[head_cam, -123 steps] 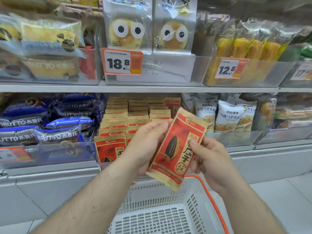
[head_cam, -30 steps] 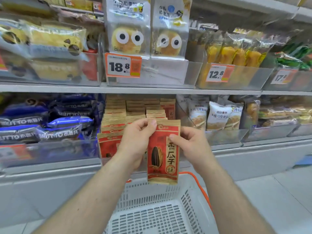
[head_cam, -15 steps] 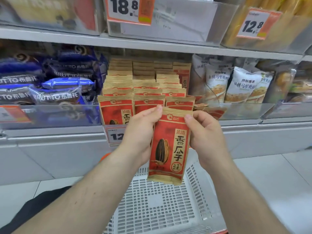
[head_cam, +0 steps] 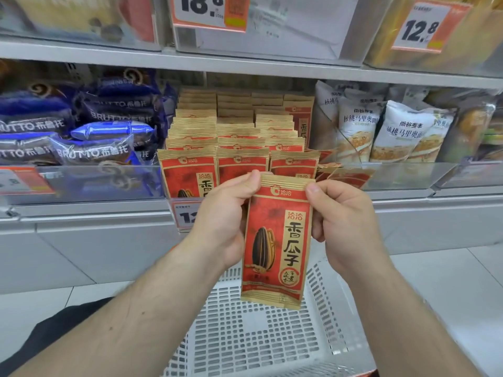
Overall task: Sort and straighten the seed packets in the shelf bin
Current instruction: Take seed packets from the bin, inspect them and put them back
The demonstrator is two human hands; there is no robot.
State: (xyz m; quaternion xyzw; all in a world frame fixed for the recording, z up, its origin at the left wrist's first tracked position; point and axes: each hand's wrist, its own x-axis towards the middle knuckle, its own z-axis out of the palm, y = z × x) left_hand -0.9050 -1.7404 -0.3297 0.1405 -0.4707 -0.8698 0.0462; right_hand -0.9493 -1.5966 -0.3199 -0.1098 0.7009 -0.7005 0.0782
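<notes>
Both hands hold one red seed packet [head_cam: 275, 240] upright in front of the shelf, above a white basket [head_cam: 261, 341]. The left hand [head_cam: 226, 221] pinches the packet's top left corner, thumb on the front, the other fingers curled behind it. The right hand [head_cam: 343, 221] pinches the top right corner the same way — fingers folded into the palm. The packet hangs free, its printed face toward the camera. Behind it, the clear bin [head_cam: 394, 180] on the shelf holds rows of matching packets [head_cam: 234, 137] standing upright, three across at the front edge — a few more lie tilted at the bin's right side. Blue bags [head_cam: 81, 126] fill the bin to the left, white bags [head_cam: 394, 131] the one to the right.
</notes>
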